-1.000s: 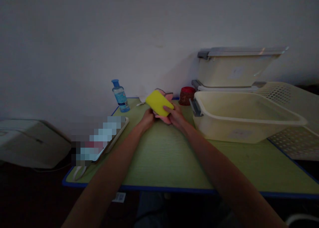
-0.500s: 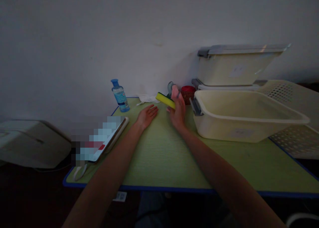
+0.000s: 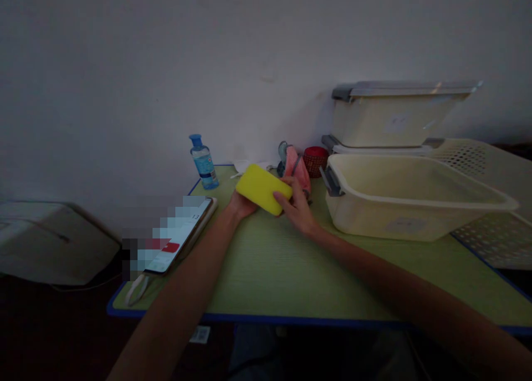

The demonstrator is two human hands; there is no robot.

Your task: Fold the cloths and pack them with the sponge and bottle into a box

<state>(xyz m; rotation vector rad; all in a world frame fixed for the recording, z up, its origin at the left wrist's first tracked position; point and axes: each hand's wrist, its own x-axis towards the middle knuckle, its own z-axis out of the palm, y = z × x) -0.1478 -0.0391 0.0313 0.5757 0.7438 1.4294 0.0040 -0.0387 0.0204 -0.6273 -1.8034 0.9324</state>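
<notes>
A yellow sponge [image 3: 262, 188] is held above the table, its broad flat face toward me. My right hand [image 3: 297, 206] grips its right end, with the thumb on the yellow face. At the lower left of the sponge is my left hand [image 3: 243, 204], up against it. The sponge hides most of that hand's fingers, so their grip cannot be made out. Behind my right hand sit a pink cloth-like item [image 3: 298, 167] and a small red woven basket [image 3: 316, 160].
A cream bin [image 3: 399, 220] stands right on the green table [image 3: 266, 275], with a lidded box [image 3: 382, 120] behind it. A perforated basket [image 3: 494, 159] is farther right. Left are a blue bottle [image 3: 204, 167] and a phone [image 3: 183, 239]. White items [image 3: 241, 164] lie near the wall.
My right hand has brought the sponge left and nearer, turning its yellow face toward me. My left hand, open and apart before, is now against the sponge.
</notes>
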